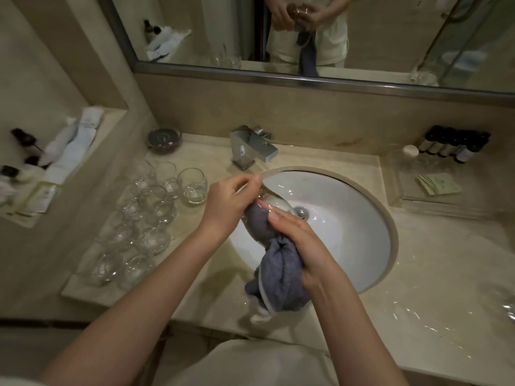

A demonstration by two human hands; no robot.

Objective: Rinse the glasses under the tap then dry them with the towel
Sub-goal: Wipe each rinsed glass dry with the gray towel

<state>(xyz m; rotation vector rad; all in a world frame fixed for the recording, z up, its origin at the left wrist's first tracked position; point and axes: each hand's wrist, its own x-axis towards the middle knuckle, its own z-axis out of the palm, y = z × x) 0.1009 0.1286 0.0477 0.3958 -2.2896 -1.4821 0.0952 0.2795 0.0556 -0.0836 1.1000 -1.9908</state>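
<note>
The glass (267, 197) you are drying is held over the left part of the sink (348, 218), tilted, with the grey towel (278, 271) pushed into its mouth. Left of the sink, a cluster of rounded clear tumblers (145, 213) crowds the surface (418, 288); an elbow swing could knock them together. Your left hand (225, 207) pinches the glass at its rim with curled fingers, and wet, smooth glass could slip from so light a hold onto the hard white basin. Your right hand (301, 240) is closed around the bunched towel, soft and ribbed; twisting hard might crack the thin wall. I think the glass is stemless, though glare blurs its outline. Right of the sink, the polished stone looks wet.
</note>
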